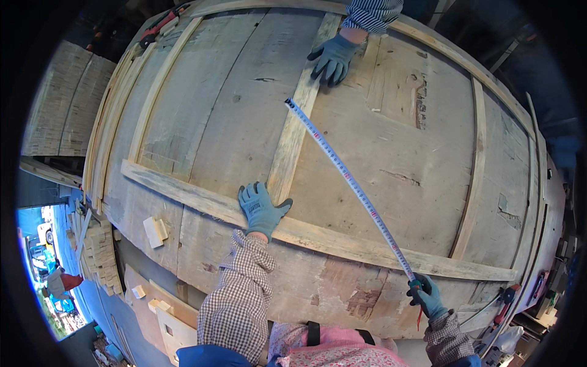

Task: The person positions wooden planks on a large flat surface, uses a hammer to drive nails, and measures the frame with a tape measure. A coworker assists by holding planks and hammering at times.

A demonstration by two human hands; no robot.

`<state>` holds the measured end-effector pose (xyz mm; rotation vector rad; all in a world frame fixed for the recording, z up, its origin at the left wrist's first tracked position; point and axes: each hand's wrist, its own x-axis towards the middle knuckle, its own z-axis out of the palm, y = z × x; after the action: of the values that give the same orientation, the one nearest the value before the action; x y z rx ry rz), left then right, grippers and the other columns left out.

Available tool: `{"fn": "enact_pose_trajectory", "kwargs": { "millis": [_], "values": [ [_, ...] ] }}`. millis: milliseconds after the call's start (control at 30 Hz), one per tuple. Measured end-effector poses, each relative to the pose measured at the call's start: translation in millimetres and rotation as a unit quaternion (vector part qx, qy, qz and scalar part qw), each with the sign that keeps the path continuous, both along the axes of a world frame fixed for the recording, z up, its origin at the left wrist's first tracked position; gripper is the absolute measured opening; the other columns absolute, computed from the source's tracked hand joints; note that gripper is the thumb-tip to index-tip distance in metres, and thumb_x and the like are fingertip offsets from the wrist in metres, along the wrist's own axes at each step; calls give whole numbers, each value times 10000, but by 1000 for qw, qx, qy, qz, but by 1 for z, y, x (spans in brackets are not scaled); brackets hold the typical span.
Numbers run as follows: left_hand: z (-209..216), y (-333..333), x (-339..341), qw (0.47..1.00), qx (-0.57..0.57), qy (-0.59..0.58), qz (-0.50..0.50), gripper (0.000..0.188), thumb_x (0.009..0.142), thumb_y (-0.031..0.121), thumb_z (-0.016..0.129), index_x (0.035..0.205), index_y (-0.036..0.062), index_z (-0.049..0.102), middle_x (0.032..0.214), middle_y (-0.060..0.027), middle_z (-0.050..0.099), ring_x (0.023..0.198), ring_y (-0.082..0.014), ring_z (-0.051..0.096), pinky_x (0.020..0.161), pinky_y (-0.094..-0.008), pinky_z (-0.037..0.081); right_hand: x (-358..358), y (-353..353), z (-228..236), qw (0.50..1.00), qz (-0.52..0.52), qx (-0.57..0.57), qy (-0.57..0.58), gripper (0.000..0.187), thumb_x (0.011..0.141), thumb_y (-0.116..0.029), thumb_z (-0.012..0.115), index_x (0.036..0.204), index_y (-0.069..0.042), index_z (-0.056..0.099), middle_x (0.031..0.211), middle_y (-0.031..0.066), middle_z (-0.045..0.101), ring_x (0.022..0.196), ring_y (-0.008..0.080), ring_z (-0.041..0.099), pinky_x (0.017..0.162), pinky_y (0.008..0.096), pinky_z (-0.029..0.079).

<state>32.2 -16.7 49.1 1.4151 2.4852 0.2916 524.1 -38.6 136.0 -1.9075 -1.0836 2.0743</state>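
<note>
Across the big weathered wooden panel (391, 153) a tape measure (351, 183) runs on a slant, its free tip lying near the middle upright batten (293, 131) and its case end down by the near edge. The right hand (428, 298), in a blue-green glove, is closed around that case end. The left hand (262, 209), gloved the same, rests flat with fingers spread where the upright batten meets the long cross batten (318, 237), gripping nothing.

At the far end of the upright batten another person's gloved hand (333, 58) presses down, fingers splayed.

The tape's tip looks unhooked, simply lying on the board, so any pull from the right hand would likely drag it off its mark and spoil the reading. Stretched diagonally, the blade could also twist or buckle. If the batten is loose, uneven pressure from the two hands on it may let it skew. Rough, splintered wood is a snag risk for gloves.
</note>
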Motion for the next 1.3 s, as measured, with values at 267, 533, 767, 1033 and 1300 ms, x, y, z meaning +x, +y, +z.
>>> {"fn": "enact_pose_trajectory", "kwargs": {
  "millis": [267, 533, 767, 1033, 1300],
  "values": [
    [-6, -1, 3, 1000, 5, 5, 13, 824, 585, 498, 780, 1154, 0, 452, 1158, -202, 428, 1161, -409, 332, 1028, -525, 205, -5, -3, -1, 999, -46, -12, 6, 490, 828, -114, 633, 1277, -22, 460, 983, 73, 600, 775, 138, 600, 573, 260, 524],
    [-2, 0, 4, 999, -2, 32, 22, 833, 565, 516, 792, 1117, 3, 436, 1130, -196, 452, 1141, -361, 379, 1068, -502, 185, -9, 0, 8, 999, -38, -17, 7, 464, 834, -120, 624, 1263, -24, 477, 927, 63, 604, 758, 132, 594, 573, 258, 516],
    [4, 1, 2, 999, -45, -4, 23, 902, 598, 547, 757, 1204, -32, 426, 1208, -223, 426, 1205, -400, 327, 1061, -520, 173, -5, 5, 7, 1000, -27, -5, 6, 451, 820, -118, 630, 1239, -18, 495, 905, 61, 601, 713, 122, 579, 555, 255, 507],
    [31, -20, 39, 933, 225, -264, 93, 556, 857, 338, 616, 1237, -37, 459, 1209, -203, 491, 1151, -329, 449, 1019, -456, 329, -50, 64, 31, 994, 106, -4, 16, 428, 796, -130, 637, 1186, 9, 528, 869, 54, 611, 657, 100, 568, 541, 231, 487],
    [51, 15, 26, 566, 309, -693, 323, 222, 911, 180, 553, 993, -19, 602, 865, -111, 633, 795, -203, 628, 767, -324, 546, -137, 115, 59, 970, 235, 19, 65, 496, 770, -115, 670, 1227, 13, 524, 930, 34, 602, 765, 94, 571, 665, 237, 481]
  ]
}}
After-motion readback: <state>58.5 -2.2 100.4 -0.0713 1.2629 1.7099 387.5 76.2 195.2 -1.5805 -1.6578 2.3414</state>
